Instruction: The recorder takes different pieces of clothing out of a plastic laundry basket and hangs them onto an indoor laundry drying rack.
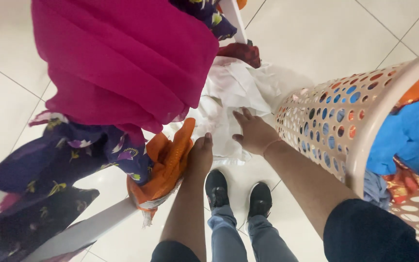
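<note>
A white cloth (pixel 229 92) hangs over a white drying rack rail (pixel 81 233). My right hand (pixel 254 132) lies flat on the cloth's lower part, fingers spread. My left hand (pixel 199 156) touches the same cloth's left edge, right next to an orange cloth (pixel 167 165) draped on the rail. Whether the left hand's fingers pinch the white cloth is hidden from here.
A magenta cloth (pixel 122 58) and a dark purple floral cloth (pixel 49 170) hang on the rack at left. A cream perforated laundry basket (pixel 326 116) holding blue and orange clothes stands at right. My black shoes (pixel 238 194) are on the white tiled floor.
</note>
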